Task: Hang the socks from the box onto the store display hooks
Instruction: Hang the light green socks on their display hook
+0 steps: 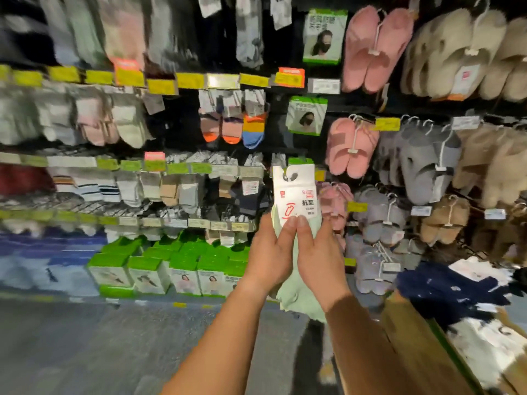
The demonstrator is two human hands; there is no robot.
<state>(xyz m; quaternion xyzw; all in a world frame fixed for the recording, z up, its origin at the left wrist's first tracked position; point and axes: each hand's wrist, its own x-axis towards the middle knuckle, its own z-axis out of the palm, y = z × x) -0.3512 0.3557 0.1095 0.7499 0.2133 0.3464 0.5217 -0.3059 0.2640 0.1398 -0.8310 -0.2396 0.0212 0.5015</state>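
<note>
Store aisle here, a dark display wall [176, 115] packed with hanging socks on the left and fuzzy slippers [373, 47] on the right, everything a bit smeared from head motion. Both hands are up in front of it, holding one pack of pale green socks [296, 283]. The left hand [268, 260] and right hand [319, 252] sit side by side, thumbs pinching the bottom edge of the white header card [293, 195] and fingers wrapped behind the fabric, so that's a closed two-handed grip on the pack, neither hand free. From the grip the pack runs straight up and down: card standing upright above the thumbs, sock toes dangling below the wrists. The bit that matters is the cut-out hanging hole [289, 175] at the very top of the card, directly above both thumbs and farthest from the grip. It's level with the row of yellow-green price tags [199, 168], right at the right end of that sock row, just left of the pink slippers. I honestly can't make out the actual hook behind the card, too blurry. My guess is the card needs to go away from the person onto a peg there. The cardboard box [422, 346] with more socks, navy and white, sits near right, closest to the right hand.
</note>
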